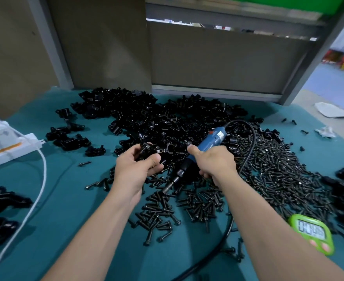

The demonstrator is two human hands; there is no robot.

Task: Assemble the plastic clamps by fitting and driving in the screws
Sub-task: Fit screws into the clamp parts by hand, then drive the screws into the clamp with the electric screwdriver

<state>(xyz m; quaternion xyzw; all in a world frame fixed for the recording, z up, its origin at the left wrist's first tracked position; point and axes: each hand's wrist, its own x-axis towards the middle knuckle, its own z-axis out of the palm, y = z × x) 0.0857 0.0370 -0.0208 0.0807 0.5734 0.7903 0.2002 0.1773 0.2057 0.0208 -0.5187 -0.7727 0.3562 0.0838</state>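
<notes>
Hands — two; one screwdriver.

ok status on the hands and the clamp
Left hand shut on black clamp. Right hand gripping blue screwdriver, bit down over screws. Nothing blocking.

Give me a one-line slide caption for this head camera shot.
Left hand holds a black clamp while right hand grips a blue electric screwdriver over piled screws.
</notes>
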